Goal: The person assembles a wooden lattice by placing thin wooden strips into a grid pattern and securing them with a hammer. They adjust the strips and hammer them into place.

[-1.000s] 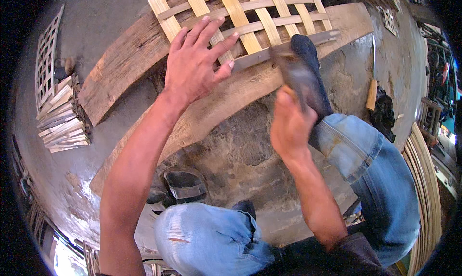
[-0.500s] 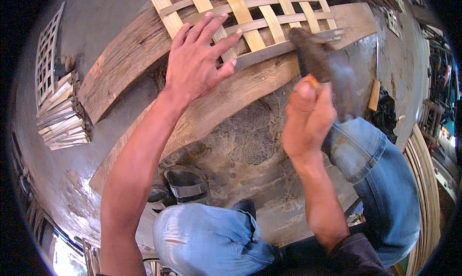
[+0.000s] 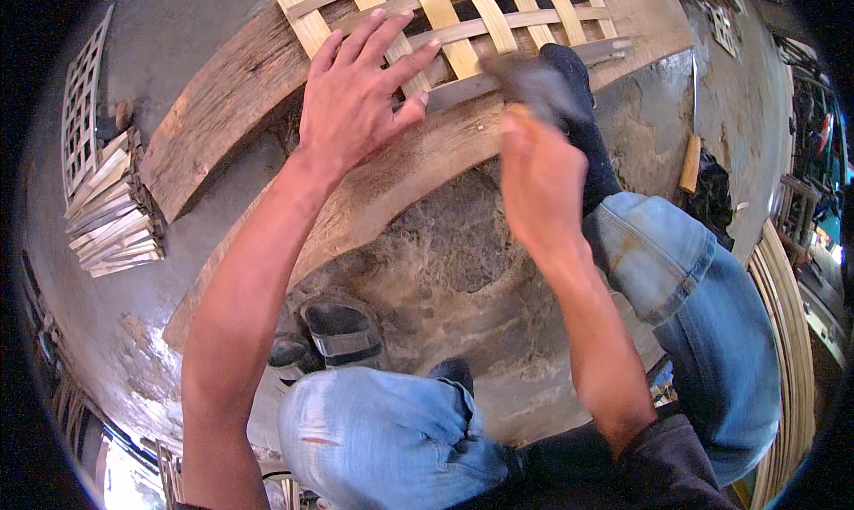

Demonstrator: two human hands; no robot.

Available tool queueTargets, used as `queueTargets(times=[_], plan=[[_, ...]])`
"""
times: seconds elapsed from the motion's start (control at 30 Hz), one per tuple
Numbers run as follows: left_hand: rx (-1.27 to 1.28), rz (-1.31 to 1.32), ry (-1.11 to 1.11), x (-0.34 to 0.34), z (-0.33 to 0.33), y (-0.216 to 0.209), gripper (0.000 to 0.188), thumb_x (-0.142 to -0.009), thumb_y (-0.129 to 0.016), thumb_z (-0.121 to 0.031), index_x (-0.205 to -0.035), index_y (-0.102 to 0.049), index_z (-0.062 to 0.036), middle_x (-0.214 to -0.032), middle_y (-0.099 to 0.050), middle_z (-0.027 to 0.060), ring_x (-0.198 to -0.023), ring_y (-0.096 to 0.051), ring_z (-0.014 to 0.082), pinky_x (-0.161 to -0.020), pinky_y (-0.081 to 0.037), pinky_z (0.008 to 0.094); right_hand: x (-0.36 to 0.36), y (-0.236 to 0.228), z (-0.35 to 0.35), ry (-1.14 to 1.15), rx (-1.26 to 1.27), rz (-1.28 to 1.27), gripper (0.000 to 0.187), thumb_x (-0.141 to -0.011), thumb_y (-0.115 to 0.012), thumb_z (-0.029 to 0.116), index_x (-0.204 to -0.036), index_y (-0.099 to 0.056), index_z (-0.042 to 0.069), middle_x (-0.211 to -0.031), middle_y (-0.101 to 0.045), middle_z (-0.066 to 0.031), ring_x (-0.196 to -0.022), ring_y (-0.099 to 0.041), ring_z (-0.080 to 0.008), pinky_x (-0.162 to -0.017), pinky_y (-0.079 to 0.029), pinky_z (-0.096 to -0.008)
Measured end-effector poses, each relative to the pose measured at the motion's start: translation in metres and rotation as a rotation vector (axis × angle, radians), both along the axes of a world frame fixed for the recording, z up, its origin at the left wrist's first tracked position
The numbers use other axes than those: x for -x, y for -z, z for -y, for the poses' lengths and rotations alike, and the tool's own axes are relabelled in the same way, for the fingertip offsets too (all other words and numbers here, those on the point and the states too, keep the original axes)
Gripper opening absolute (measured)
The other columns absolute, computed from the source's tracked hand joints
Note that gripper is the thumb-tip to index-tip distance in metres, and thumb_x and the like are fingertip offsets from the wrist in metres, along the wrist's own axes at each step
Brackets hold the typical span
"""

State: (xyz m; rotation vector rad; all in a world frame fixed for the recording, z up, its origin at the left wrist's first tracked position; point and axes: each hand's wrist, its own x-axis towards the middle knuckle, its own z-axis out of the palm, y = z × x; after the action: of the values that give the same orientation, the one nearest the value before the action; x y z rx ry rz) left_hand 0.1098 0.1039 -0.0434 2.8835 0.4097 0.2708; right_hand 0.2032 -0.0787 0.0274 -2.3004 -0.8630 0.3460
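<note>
A woven lattice of pale wooden slats (image 3: 458,32) lies across two curved planks at the top. My left hand (image 3: 351,96) rests flat on its near-left part, fingers spread and holding nothing. My right hand (image 3: 544,168) is closed round the orange handle of a tool (image 3: 529,83). The tool's broad, dark head is smeared by motion, so its kind is unclear. It hovers over or touches the lattice's near edge strip (image 3: 463,92); which one, I cannot tell. My foot in a dark sock (image 3: 569,74) is beside that edge, right of the tool.
The near curved plank (image 3: 374,190) runs below the lattice, and a rough plank (image 3: 222,101) lies behind. At left are stacked slats (image 3: 116,212) and another lattice (image 3: 84,101). A wooden-handled blade (image 3: 691,163) lies at right. Sandals (image 3: 342,332) sit by my knee.
My right hand and the tool have moved left and slightly up along the lattice's near edge, uncovering my foot. My left hand keeps its place on the lattice, while the whole view has shifted slightly.
</note>
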Motion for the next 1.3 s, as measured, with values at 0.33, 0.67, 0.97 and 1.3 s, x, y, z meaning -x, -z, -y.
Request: queueTargets(times=[0.33, 0.67, 0.97, 1.3], plan=[[0.009, 0.028, 0.004, 0.001, -0.003, 0.001, 0.059, -0.083, -0.061, -0.037, -0.141, -0.053, -0.0338, -0.154, -0.038, 0.0051, -0.143, -0.033, 0.0285, -0.117, -0.026, 0.0493, -0.008, -0.008, -0.011, -0.015, 0.135, -0.088, 0.026, -0.099, -0.054, 0.021, -0.094, -0.054, -0.004, -0.077, -0.064, -0.0291, -0.079, -0.064, -0.0480, -0.067, -0.050, -0.0541], [0.009, -0.011, 0.015, -0.005, 0.003, -0.001, 0.059, -0.084, -0.063, -0.038, -0.141, -0.052, -0.0335, -0.154, -0.037, 0.0034, -0.144, -0.032, 0.0273, -0.116, -0.027, 0.0506, -0.035, -0.012, -0.009, -0.062, 0.201, -0.063, 0.031, -0.100, -0.050, 0.028, -0.094, -0.058, -0.002, -0.082, -0.064, -0.0292, -0.084, -0.062, -0.0508, -0.073, -0.047, -0.0570], [-0.042, -0.092, -0.003, -0.003, -0.001, -0.008, 0.059, -0.089, -0.056, -0.045, -0.146, -0.044, -0.0345, -0.155, -0.034, 0.0038, -0.147, -0.025, 0.0239, -0.120, -0.020, 0.0473, -0.174, -0.122, 0.044, -0.216, 0.280, 0.336, 0.039, -0.103, -0.039, 0.038, -0.103, -0.056, 0.002, -0.089, -0.064, -0.0302, -0.087, -0.060, -0.0518, -0.075, -0.045, -0.0591], [0.064, -0.127, -0.012, -0.005, 0.001, -0.016, 0.061, -0.085, -0.061, -0.039, -0.144, -0.046, -0.0345, -0.156, -0.031, 0.0026, -0.147, -0.025, 0.0239, -0.121, -0.018, 0.0494, -0.161, 0.020, 0.251, -0.194, 0.363, 0.075, 0.023, -0.089, -0.063, 0.016, -0.107, -0.060, 0.003, -0.097, -0.061, -0.0213, -0.093, -0.059, -0.0425, -0.082, -0.047, -0.0481]])
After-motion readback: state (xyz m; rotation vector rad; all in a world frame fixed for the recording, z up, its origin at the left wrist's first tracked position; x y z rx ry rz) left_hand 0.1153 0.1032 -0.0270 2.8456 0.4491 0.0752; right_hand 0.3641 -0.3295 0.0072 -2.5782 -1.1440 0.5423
